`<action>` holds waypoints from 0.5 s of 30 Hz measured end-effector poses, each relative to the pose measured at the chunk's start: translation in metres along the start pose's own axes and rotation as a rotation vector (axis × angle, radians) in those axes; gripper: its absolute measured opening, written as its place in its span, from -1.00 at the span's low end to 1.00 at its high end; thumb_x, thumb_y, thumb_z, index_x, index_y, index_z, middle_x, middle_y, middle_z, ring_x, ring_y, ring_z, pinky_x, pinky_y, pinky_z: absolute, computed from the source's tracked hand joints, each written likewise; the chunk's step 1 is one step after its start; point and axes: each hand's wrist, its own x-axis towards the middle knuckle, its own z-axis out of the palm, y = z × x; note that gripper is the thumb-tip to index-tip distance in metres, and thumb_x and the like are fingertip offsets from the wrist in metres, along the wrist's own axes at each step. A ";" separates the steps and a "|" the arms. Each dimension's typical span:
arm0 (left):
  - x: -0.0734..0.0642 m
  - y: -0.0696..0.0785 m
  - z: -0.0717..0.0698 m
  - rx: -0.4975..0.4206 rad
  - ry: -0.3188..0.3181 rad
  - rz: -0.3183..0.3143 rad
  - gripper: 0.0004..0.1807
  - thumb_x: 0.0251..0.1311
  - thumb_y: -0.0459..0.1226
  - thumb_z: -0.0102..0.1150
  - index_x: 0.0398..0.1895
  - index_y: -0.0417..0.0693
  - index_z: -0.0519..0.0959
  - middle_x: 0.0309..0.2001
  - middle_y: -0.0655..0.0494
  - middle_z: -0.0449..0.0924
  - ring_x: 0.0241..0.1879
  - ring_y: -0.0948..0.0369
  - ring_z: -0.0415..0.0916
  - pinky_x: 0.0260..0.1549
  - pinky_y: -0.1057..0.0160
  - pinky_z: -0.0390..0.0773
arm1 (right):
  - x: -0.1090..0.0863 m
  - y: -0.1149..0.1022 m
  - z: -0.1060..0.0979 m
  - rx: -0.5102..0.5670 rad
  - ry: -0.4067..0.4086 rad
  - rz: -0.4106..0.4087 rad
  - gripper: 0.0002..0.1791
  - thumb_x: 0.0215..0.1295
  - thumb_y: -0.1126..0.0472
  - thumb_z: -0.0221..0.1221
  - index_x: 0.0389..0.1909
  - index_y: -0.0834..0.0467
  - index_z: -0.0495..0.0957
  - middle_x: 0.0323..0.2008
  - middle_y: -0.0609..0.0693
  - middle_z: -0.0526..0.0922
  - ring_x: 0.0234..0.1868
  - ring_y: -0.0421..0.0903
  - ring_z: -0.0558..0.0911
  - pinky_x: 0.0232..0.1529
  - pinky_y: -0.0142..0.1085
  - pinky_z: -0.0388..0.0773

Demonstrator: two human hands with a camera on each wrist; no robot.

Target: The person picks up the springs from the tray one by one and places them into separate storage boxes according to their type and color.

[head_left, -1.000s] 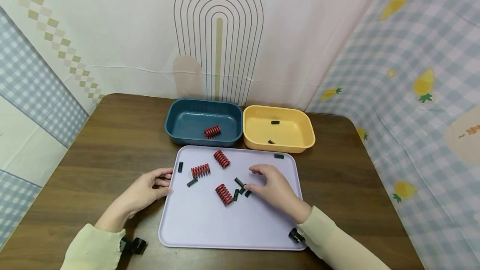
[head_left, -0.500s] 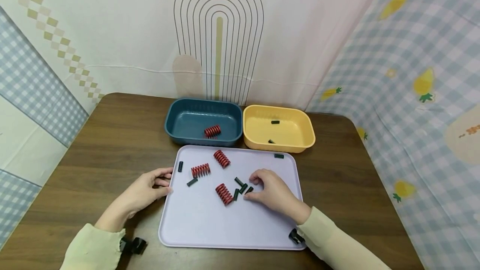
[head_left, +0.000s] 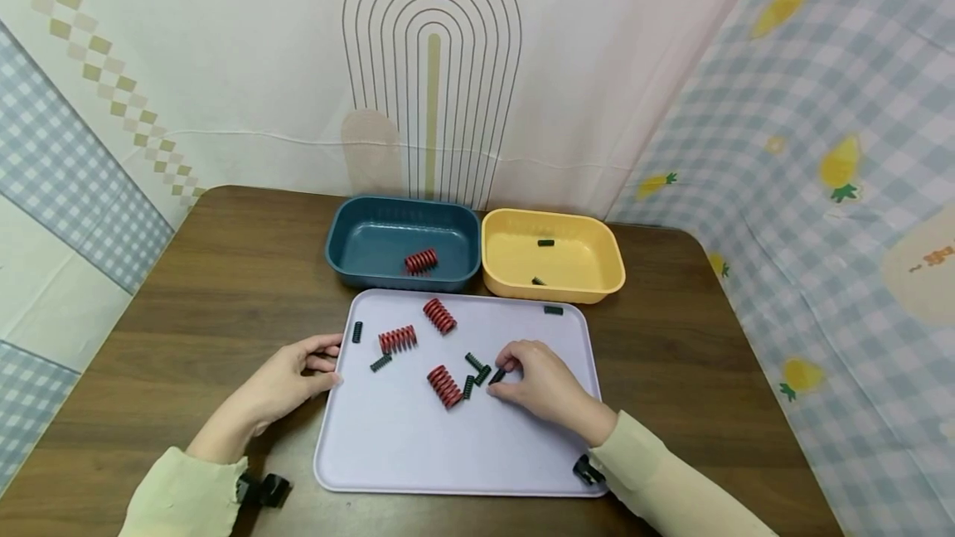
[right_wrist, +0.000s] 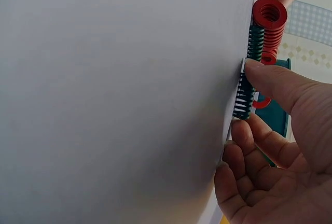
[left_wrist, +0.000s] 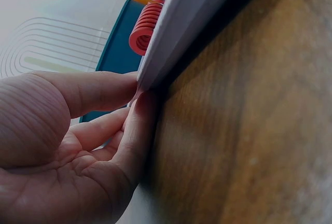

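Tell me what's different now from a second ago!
The right hand brought its fingers closer to its thumb and now pinches a small dark green spring over there on the right. The left hand still holds the edge of the tray. The red springs, blue bin and yellow bin stayed put.

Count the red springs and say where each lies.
4: one red spring in the blue bin and three on the tray, one near its far edge, one toward its left side, one near the middle beside small dark springs. No others show.
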 end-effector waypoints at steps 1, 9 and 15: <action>0.000 0.000 0.000 0.004 0.001 -0.002 -0.35 0.21 -0.39 0.26 0.36 -0.24 0.29 0.13 -0.16 0.44 -0.01 0.06 0.50 -0.17 0.32 0.55 | 0.000 0.000 0.000 0.000 -0.002 0.001 -0.68 0.01 -0.02 0.45 -0.28 0.04 0.61 -0.38 -0.17 0.52 -0.29 -0.18 0.44 -0.20 -0.22 0.41; 0.000 -0.001 -0.001 0.002 -0.003 0.000 -0.35 0.21 -0.38 0.26 0.37 -0.24 0.28 0.15 -0.16 0.43 -0.01 0.06 0.51 -0.17 0.31 0.55 | 0.000 -0.001 0.000 -0.012 -0.009 0.004 -0.73 0.06 0.01 0.42 -0.27 0.02 0.61 -0.38 -0.19 0.52 -0.28 -0.20 0.46 -0.19 -0.24 0.43; 0.000 -0.003 -0.001 -0.011 -0.002 0.007 -0.35 0.21 -0.41 0.24 0.37 -0.25 0.28 0.14 -0.18 0.42 -0.01 0.05 0.50 -0.17 0.33 0.55 | 0.000 0.001 -0.002 0.019 0.008 0.000 -0.74 0.09 0.05 0.40 -0.23 0.04 0.63 -0.35 -0.17 0.53 -0.26 -0.21 0.47 -0.18 -0.23 0.44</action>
